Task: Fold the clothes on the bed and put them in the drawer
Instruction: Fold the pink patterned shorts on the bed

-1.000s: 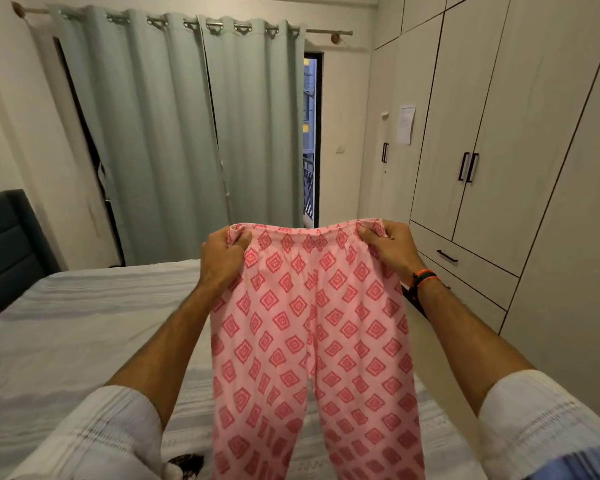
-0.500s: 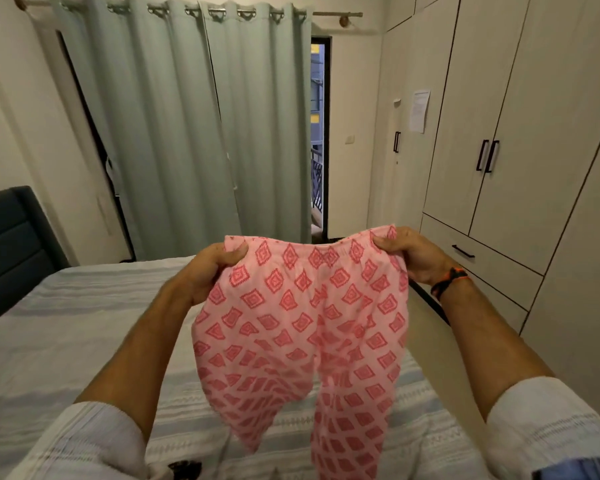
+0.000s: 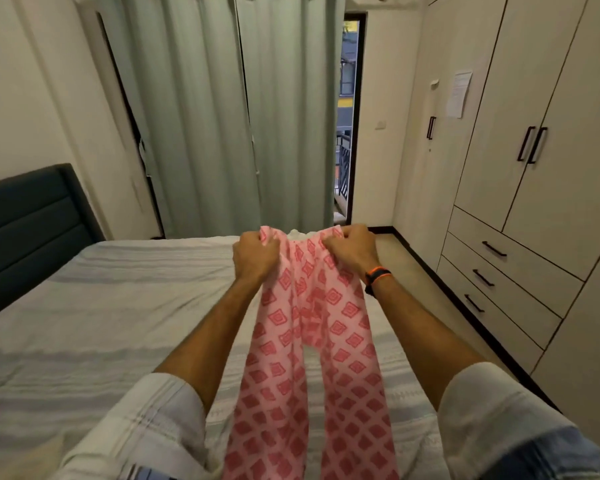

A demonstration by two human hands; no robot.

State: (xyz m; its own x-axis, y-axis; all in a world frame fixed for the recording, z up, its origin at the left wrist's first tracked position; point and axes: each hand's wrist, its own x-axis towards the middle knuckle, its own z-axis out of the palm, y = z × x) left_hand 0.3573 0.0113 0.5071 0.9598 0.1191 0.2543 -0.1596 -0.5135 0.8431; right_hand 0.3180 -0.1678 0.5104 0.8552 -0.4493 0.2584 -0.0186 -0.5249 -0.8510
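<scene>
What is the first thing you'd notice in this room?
The pink patterned pants in the middle, gripped at the waistband by the left hand and right hand over the striped bed. Behind hang pale green curtains, and a wardrobe with black-handled drawers stands on the right.

Home bedroom — bed [image 3: 84, 306], wardrobe [image 3: 534, 98], curtains [image 3: 222, 116].

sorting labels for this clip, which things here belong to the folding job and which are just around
Job: pink diamond-patterned cotton trousers, gripped by left hand and right hand; grey striped bed; cream wardrobe drawers.

Around: pale green curtains; dark padded headboard.
</scene>
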